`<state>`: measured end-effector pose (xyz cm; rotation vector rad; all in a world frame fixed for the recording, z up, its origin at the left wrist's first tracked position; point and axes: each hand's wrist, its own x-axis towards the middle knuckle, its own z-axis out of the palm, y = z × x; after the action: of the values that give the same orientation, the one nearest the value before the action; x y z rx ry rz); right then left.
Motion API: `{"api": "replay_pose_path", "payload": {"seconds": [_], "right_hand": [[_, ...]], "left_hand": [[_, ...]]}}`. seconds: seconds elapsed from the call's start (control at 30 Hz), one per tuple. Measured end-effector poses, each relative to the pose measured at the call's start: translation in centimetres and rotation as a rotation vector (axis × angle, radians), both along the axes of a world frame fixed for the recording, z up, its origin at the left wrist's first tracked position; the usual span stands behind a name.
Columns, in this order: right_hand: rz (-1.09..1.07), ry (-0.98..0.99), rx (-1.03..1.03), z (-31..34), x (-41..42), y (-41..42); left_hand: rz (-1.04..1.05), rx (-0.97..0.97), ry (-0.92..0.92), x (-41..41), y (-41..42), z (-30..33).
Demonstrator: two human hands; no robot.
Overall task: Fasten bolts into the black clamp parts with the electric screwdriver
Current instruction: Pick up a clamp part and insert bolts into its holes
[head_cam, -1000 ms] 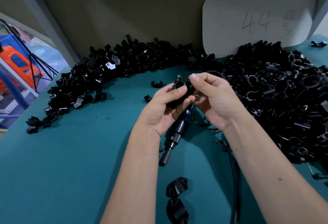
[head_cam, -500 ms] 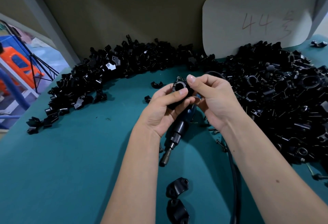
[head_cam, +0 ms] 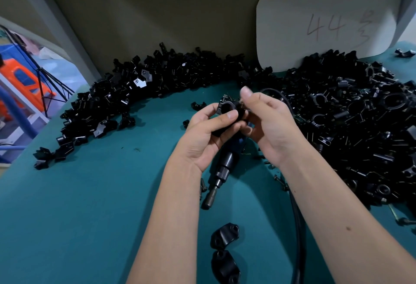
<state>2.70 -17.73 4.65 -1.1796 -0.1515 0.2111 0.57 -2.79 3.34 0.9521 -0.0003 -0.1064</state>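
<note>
Left hand (head_cam: 203, 136) curled round a black clamp part (head_cam: 230, 109), thumb pressed across its front; grip closed on it, raised above the teal table (head_cam: 90, 193) just past centre toward 12 o'clock. Right hand (head_cam: 269, 126) at 3 o'clock of the clamp, fingertips pinched at its edge, on something too small and blurred to name. Electric screwdriver (head_cam: 221, 170) lying on the table beneath both hands, tip toward 7 o'clock, cable (head_cam: 298, 227) trailing toward 5 o'clock. Two loose clamp halves (head_cam: 224, 252) at 6 o'clock. Heaped black parts (head_cam: 351, 121) from 9 round to 3 o'clock.
</note>
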Motion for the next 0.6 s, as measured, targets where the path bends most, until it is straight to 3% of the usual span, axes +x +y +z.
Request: {"api": "replay_pose_path", "payload": {"seconds": [0.17, 0.6], "right_hand": [[-0.019, -0.095, -0.044, 0.16, 0.03, -0.32], [0.005, 0.015, 0.062, -0.3, 0.29, -0.14]], "left_hand": [[-0.008, -0.033, -0.009, 0.04, 0.42, -0.09], [-0.042, 0.025, -0.055, 0.01, 0.48, -0.1]]}}
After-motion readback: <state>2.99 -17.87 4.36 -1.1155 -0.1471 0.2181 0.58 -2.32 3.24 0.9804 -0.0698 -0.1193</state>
